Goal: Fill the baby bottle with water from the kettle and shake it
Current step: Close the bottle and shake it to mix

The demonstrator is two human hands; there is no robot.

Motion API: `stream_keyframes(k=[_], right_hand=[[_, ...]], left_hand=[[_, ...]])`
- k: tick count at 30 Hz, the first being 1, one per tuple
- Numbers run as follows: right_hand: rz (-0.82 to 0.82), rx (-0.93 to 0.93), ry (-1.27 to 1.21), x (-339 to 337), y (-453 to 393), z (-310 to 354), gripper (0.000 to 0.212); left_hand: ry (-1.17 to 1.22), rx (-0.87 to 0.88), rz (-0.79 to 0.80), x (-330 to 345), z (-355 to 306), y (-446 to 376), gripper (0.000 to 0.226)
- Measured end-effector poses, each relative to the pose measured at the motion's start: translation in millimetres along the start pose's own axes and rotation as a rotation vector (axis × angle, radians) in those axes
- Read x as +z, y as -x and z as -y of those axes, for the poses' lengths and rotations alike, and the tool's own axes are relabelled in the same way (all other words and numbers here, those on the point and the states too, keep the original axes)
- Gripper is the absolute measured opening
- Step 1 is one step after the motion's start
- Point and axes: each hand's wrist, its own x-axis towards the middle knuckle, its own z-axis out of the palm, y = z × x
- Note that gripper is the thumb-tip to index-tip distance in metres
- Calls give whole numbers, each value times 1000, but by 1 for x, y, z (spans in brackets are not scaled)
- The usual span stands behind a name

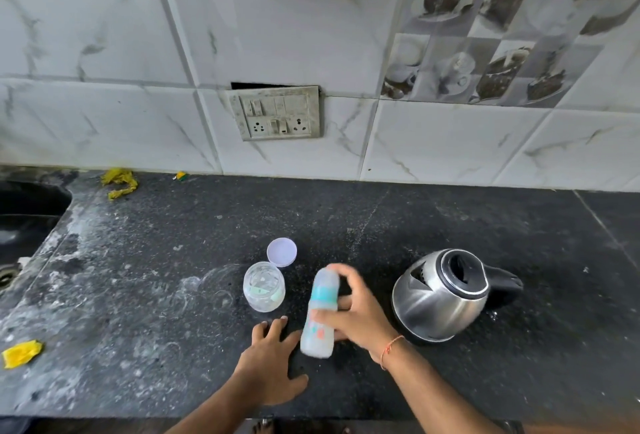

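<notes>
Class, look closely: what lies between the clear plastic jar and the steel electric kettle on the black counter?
In the head view, the baby bottle, gripped by the right hand, lies between jar and kettle.

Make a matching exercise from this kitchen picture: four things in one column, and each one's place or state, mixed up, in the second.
Things
1. baby bottle
2. kettle
3. clear jar
4. left hand

Places or states
A. flat on the counter, holding nothing
B. standing open, its round lid lying behind it
C. gripped in the right hand, blurred
D. standing right of the hands, lid open

Pairs: 1-C, 2-D, 3-B, 4-A
</notes>
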Motion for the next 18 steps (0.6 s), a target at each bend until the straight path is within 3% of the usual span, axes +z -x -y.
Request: stream_keyframes(k=[2, 5, 8, 10, 13, 16, 18], right_hand=[[-14, -28, 46, -1, -1, 0, 77], [-205, -46, -208, -6, -7, 4, 72], [8, -14, 10, -2, 0, 4, 79], [-24, -53, 35, -3, -1, 4, 78], [-212, -55, -224, -7, -6, 9, 71], [24, -18, 25, -1, 1, 7, 77], [-25, -55, 1, -2, -1, 5, 75]], left_hand=[[3, 3, -3, 0, 1, -1, 100], [10, 6, 0, 0, 1, -1, 99], [-4, 15, 18, 0, 2, 0, 100], [-2, 20, 8, -1, 3, -1, 99], [20, 14, 5, 1, 2, -2, 98], [-2, 15, 17, 1, 4, -2, 103], [4, 18, 17, 1, 5, -3, 103]])
